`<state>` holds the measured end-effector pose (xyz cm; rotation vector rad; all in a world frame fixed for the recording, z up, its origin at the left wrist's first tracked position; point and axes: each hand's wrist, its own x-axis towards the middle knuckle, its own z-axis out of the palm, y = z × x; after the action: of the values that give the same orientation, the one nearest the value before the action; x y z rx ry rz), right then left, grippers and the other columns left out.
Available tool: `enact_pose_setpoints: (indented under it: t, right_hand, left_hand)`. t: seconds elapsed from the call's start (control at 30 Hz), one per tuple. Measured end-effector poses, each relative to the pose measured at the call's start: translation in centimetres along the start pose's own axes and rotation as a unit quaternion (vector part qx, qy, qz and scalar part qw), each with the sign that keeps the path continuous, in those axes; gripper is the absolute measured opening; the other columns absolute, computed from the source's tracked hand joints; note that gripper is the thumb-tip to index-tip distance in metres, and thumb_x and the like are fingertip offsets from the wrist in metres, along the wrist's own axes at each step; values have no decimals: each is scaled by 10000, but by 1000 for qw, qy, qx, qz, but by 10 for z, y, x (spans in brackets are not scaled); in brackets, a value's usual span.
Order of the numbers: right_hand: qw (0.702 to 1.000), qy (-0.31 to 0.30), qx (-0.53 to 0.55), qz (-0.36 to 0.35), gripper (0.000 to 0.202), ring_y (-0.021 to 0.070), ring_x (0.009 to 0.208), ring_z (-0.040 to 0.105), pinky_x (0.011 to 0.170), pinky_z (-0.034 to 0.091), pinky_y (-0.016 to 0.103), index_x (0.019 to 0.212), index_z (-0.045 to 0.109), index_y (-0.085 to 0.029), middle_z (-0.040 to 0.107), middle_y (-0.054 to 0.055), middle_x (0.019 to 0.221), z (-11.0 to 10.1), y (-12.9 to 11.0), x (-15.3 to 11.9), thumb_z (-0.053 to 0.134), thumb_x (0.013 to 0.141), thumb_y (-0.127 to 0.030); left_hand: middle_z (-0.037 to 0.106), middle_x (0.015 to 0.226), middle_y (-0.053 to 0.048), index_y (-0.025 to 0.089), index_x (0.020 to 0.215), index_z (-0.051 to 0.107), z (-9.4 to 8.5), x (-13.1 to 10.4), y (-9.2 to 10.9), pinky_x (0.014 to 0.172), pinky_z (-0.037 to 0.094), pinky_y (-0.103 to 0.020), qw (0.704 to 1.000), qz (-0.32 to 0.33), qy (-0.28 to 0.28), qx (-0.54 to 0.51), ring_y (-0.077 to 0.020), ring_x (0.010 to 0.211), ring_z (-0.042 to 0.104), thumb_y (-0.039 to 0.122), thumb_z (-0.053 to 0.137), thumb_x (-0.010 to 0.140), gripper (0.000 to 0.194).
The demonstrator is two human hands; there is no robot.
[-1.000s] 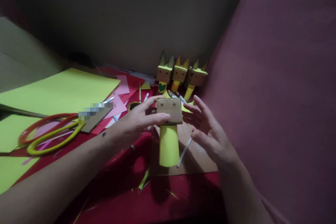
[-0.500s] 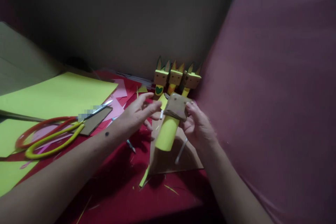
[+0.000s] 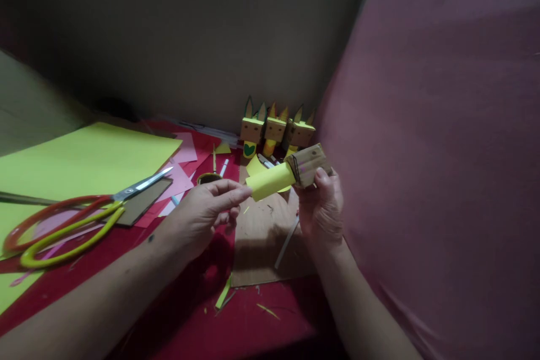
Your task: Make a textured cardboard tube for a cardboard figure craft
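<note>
My right hand (image 3: 323,202) grips a cardboard box head (image 3: 310,163) with a drawn face, the thumb pressed on its lower side. A yellow paper tube (image 3: 272,181) is joined to the head and points left, tilted slightly down. At the tube's free end, my left hand (image 3: 215,208) pinches the rim between thumb and fingers. Both hands hold the figure above a cardboard sheet (image 3: 261,261). A thin white stick (image 3: 287,242) lies on that sheet, close to my right hand. Behind stand three similar eared figures (image 3: 252,130) with cardboard heads and yellow bodies.
Large scissors (image 3: 122,197) with red and yellow handles lie open at left, over yellow paper (image 3: 97,152), pink scraps (image 3: 179,177) and a cardboard piece (image 3: 145,202). A small round pot (image 3: 208,178) stands behind my left hand. A pink wall (image 3: 434,124) rises close on the right.
The figure has turned from nearly upright to lying sideways, its tube now pointing left. My left hand, open and apart before, has taken hold of the tube's end.
</note>
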<state>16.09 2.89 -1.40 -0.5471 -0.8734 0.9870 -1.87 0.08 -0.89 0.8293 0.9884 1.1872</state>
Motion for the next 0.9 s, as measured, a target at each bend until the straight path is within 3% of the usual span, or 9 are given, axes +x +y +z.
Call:
enact_pose_setpoints:
  t: [0.17, 0.4, 0.53, 0.63, 0.9]
  right_hand:
    - [995, -37, -83, -30, 488, 178, 1064, 611, 968, 472, 413, 1291, 413, -324, 578, 30, 1224, 2, 0, -7, 554, 824, -307]
    - [984, -77, -155, -47, 619, 208, 1195, 551, 1071, 375, 485, 1439, 322, -344, 550, 33, 1337, 7, 2, -18, 495, 848, -279]
    - [986, -78, -144, -39, 633, 212, 1209, 545, 1066, 383, 480, 1438, 331, -351, 555, 29, 1340, 7, 3, -18, 512, 837, -265]
    - [988, -91, -121, -33, 616, 212, 1191, 559, 1048, 404, 474, 1431, 347, -352, 563, 27, 1332, 6, 5, -18, 502, 842, -255]
    - [995, -83, -59, -18, 576, 204, 1171, 573, 1072, 373, 459, 1395, 417, -340, 581, 22, 1319, 5, 8, -22, 541, 848, -213]
  left_hand:
    - [499, 545, 36, 121, 702, 699, 4, -2, -2, 389, 354, -114, 998, -30, -15, -46, -15, 424, 414, 240, 875, 538, 269]
    - [436, 470, 42, 122, 460, 580, 7, -3, -7, 344, 239, -114, 998, 12, -20, -59, -5, 403, 291, 193, 842, 569, 292]
    - [485, 524, 27, 128, 591, 684, 5, -1, -8, 386, 288, -117, 999, 12, -7, -36, -27, 462, 365, 212, 837, 580, 175]
    - [556, 616, 3, 138, 776, 745, 3, -1, -10, 431, 334, -122, 1000, 10, 1, -17, -39, 509, 417, 231, 832, 591, 224]
    - [423, 502, 59, 122, 810, 737, 3, -6, -8, 374, 197, -127, 1000, 8, 13, 12, -8, 408, 304, 272, 827, 581, 289]
